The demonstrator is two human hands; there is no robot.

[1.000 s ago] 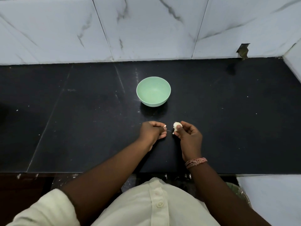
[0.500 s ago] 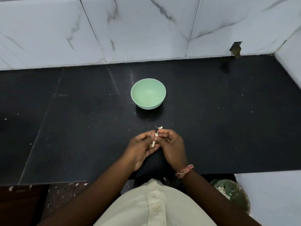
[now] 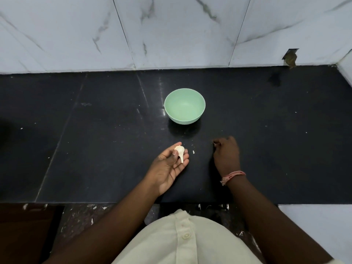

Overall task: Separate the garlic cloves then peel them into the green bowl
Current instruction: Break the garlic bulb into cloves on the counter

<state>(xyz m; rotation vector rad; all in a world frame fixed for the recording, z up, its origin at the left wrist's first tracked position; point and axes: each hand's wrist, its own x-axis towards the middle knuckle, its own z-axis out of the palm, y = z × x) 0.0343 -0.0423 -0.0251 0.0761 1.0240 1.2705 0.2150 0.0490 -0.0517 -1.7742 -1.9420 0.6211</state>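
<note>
Holding garlic [image 3: 179, 150] in left hand [image 3: 170, 164], green bowl [image 3: 184, 105] beyond

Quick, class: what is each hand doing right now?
Left hand: palm up, thumb holding the garlic.
Right hand: knuckles up, fingers curled; contents cannot be told.

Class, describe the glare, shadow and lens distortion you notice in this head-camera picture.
Head view: pale glare streaks on the black counter left of the green bowl; a dark shadow lies under the bowl's near side; wide-angle lens makes the wall tile joints fan outward.
</note>
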